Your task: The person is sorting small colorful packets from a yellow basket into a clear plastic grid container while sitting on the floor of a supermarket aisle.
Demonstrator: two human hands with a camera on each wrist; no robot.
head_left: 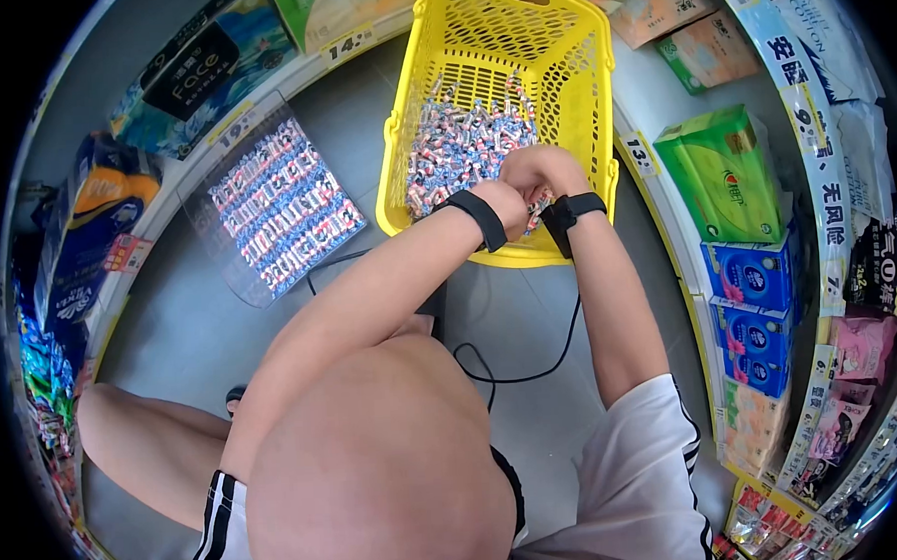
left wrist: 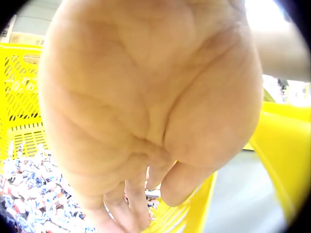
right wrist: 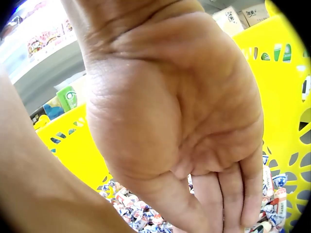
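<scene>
A yellow shopping basket (head_left: 393, 152) stands on the floor, its bottom strewn with many wrapped candies (head_left: 462, 134) in white, blue and red. Both hands reach in over its near end, close together. My left hand (left wrist: 150, 97) has its palm toward the wrist camera, fingers hanging loosely down, with a gap between thumb and fingers. In the right wrist view, my right hand (right wrist: 189, 111) points its long fingers down among the candies, the thumb lying across toward them. Its fingertips are cut off by the frame edge, so I cannot tell whether it pinches a candy.
Left of the basket lies a clear tray (head_left: 252, 289) with candies in neat rows. Shelves with tissue packs (head_left: 719, 173) line the right side and curve round the left. A black cable (head_left: 533, 378) runs over the floor (head_left: 530, 316) below the basket. A bare leg (head_left: 145, 443) is folded at left.
</scene>
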